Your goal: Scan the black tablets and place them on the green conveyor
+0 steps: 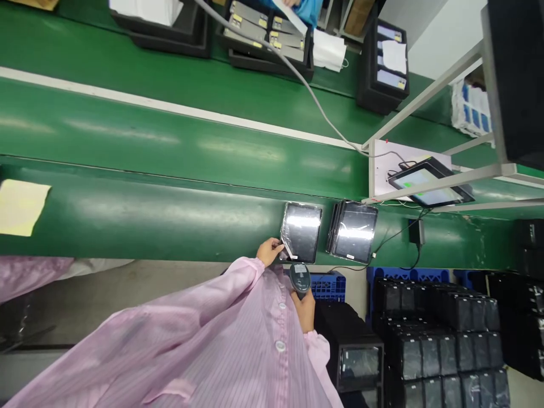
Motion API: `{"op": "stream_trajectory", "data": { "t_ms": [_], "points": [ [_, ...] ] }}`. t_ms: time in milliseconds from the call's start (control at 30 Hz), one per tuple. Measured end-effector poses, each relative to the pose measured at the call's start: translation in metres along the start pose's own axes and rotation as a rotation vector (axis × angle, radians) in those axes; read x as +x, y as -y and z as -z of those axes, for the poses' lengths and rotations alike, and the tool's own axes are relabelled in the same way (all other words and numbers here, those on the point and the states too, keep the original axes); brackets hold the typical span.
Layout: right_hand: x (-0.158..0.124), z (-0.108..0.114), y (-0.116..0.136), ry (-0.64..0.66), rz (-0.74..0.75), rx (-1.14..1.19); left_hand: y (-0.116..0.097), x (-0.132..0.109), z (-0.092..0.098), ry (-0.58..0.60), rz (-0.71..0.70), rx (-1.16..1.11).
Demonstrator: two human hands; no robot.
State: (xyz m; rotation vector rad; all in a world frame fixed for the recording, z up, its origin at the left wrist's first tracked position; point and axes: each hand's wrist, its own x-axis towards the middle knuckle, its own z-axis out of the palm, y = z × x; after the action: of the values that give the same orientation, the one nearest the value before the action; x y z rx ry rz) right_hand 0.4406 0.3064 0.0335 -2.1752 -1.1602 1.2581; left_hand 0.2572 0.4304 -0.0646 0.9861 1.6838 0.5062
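Note:
A tablet-like panel (302, 229) with a dark, glossy screen lies at the front edge of the green bench. My left hand (269, 251) is closed at its lower left corner, thumb and fingers gripping the edge, where clear film looks loose and wrinkled. In my right hand (304, 310) is a dark handheld barcode scanner (300, 279), held just below the panel's near edge, close to my body. To the right, a small stack of similar panels (355, 231) sits on the bench.
A lit tablet (427, 182) leans on a white metal frame (433, 76) at right, its cable crossing the bench. Black trays (266, 34) stand across the bench, near another person's blue sleeve (310, 11). Wrapped black stacks (437, 340) fill the floor at right. Yellow paper (22, 207) lies left.

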Motion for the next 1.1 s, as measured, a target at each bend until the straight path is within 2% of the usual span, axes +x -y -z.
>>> {"op": "stream_trajectory", "data": {
  "t_ms": [300, 367, 500, 567, 667, 767, 867, 967, 1100],
  "points": [
    [-0.004, -0.018, 0.008, -0.066, -0.031, -0.026, -0.018, 0.011, -0.001, -0.001, 0.024, 0.129],
    [-0.007, -0.021, 0.009, -0.07, -0.036, -0.011, -0.018, 0.012, -0.002, -0.002, 0.012, 0.155],
    [-0.007, -0.018, 0.005, -0.122, -0.043, 0.033, -0.008, 0.013, 0.0, 0.04, -0.033, 0.052],
    [0.004, -0.012, 0.002, -0.203, -0.024, 0.087, -0.003, 0.015, 0.001, 0.053, -0.03, 0.013],
    [0.038, 0.0, -0.001, -0.284, 0.027, 0.167, 0.002, 0.017, -0.001, 0.046, 0.004, -0.036],
    [0.08, 0.007, -0.001, -0.258, 0.05, 0.205, 0.003, 0.018, -0.008, 0.03, 0.053, -0.101],
    [0.106, 0.008, -0.001, -0.214, 0.064, 0.238, -0.001, 0.017, -0.013, 0.025, 0.066, -0.177],
    [0.112, 0.01, 0.0, -0.19, 0.08, 0.257, -0.007, 0.014, -0.012, 0.049, 0.037, -0.244],
    [0.099, 0.015, 0.01, -0.165, 0.109, 0.278, -0.016, 0.003, 0.005, 0.089, 0.004, -0.312]
  ]
}}
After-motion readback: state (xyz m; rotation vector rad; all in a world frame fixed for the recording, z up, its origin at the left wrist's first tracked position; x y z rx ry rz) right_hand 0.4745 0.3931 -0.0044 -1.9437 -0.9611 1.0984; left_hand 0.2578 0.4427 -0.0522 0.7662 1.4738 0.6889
